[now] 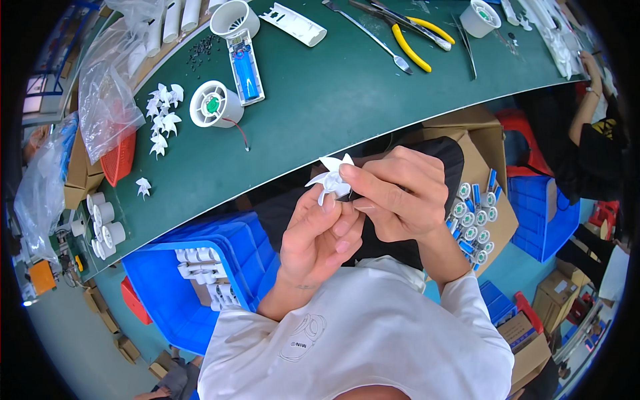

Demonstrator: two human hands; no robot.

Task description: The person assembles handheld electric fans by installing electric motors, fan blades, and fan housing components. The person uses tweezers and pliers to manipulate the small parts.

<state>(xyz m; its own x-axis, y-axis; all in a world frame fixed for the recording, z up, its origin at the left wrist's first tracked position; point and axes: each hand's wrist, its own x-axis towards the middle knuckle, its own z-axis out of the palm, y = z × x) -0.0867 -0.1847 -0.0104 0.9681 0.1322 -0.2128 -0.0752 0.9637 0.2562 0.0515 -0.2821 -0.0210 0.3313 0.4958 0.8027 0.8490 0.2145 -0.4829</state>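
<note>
Between my two hands, just off the near edge of the green table, is a white fan blade [328, 180] with pointed vanes. My left hand [313, 233] pinches it from below with thumb and fingers. My right hand [403, 193] closes on its right side, thumb and forefinger at the hub. Something small and dark shows under the blade, partly hidden by fingers. Beyond my hands, a white round housing [215, 105] with a green centre lies on the table, a thin red lead trailing from it. Several loose fan blades [165, 119] lie to its left.
An opened handle with a blue battery [247, 75] lies farther back. Yellow-handled pliers [410, 50], a metal pry tool [373, 39] and tweezers [467, 48] lie right of it. A blue crate [157, 283] stands left; a carton [503, 230] holding fan units stands right. A co-worker's arm [587, 100] is far right.
</note>
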